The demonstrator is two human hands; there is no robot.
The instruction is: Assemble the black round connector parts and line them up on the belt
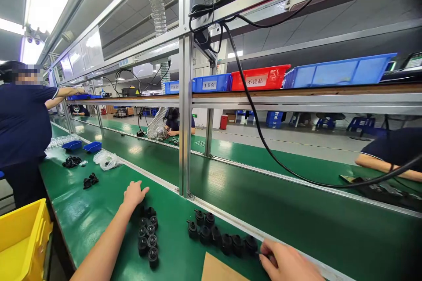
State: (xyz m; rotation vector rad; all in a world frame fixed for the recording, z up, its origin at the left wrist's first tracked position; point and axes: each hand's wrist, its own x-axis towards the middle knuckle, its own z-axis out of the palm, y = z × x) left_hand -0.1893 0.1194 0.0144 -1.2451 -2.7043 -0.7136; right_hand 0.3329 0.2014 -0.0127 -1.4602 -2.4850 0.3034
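Black round parts [147,237] lie in two groups on the green bench [95,215] near its front edge; one group stands in a short double column of small cylinders, lens-like tops up, just below the left hand [134,194]; the other, a row of black parts [220,237], runs toward the right along the aluminium rail [231,217] that borders the bench on its far side. The left hand rests flat on the bench, fingers spread a little and holding nothing, touching or nearly touching the top of the column; the right hand [286,263], at the lower edge of the view, is curled narrow with its fingertips pinched at the last part of the row, though whether it grips that part I cannot tell. A brown card [220,270] lies at the front edge between the two forearms. An upright aluminium post [185,118] rises from the rail just behind the parts; a black cable [263,140] sags from the overhead frame across the green conveyor [280,193] beyond. Farther along the bench toward its left end lie more small black clusters [90,180], a clear plastic bag [107,160] and two blue trays [82,145]; a person in dark blue [23,127] stands there, reaching to the shelf. A yellow crate [23,237] sits off the bench's near left corner; blue bins and a red bin [260,77] line the shelf above.
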